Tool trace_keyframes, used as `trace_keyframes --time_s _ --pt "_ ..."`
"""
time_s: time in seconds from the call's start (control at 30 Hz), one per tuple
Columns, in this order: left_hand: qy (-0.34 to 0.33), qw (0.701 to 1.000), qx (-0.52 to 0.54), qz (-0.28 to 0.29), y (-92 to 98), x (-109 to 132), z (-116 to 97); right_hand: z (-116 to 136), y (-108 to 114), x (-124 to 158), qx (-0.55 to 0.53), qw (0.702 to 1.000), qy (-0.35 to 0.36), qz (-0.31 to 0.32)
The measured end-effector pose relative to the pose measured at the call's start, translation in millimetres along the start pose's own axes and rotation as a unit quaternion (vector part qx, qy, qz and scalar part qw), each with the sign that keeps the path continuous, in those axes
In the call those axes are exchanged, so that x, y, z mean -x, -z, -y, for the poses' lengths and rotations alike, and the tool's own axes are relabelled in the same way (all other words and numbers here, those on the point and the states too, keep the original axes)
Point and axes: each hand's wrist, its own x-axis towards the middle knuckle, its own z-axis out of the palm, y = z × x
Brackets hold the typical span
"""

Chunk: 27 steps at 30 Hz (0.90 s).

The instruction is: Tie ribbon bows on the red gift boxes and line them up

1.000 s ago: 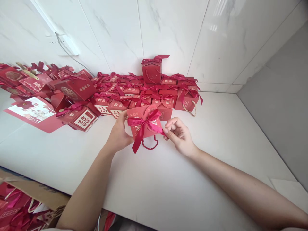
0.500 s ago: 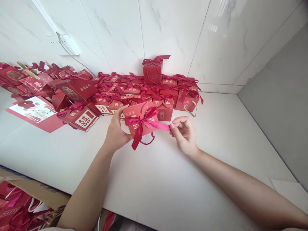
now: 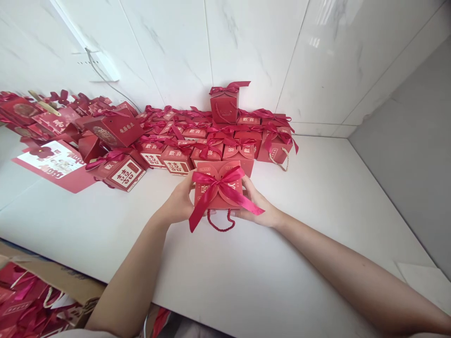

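Gift box [image 3: 217,196] clamped between both hands over white counter [image 3: 317,197].
Left hand [image 3: 179,203] is closed on the box's left side, with its fingers pressed against that edge. Right hand [image 3: 260,206] is closed on the right side, fingers wrapped behind and under it and partly hidden by a ribbon tail. The box sits directly between the two sets of fingers and touches both. Whether its base rests on the counter cannot be told. Satin bow [image 3: 219,180] lies across the top, and cord handle [image 3: 221,224] hangs below. Rows of similar red boxes [image 3: 207,145] stand just behind, against tiled wall [image 3: 246,42].
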Motion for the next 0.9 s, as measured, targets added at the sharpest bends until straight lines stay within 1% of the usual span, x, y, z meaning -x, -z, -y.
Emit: trace_keyframes --time_s 0.1,0.3,0.53,0.9 --pt "0.005 1.0 -0.02 0.004 -0.8 -0.1 -1.0 0.8 0.1 -0.4 -0.011 1.0 0.001 -0.001" --pt "-0.024 0.999 -0.022 0.01 -2.2 -1.2 -10.5 -0.1 2.8 -1.5 0.02 0.999 -0.022 -0.014" --pt "-0.018 1.0 -0.021 0.014 -2.8 -0.9 -13.9 -5.3 4.5 -0.9 0.013 1.0 0.0 -0.005" --pt "-0.016 0.999 -0.038 0.017 -2.1 0.3 -15.7 -7.6 4.3 -1.3 0.02 1.0 -0.002 -0.002"
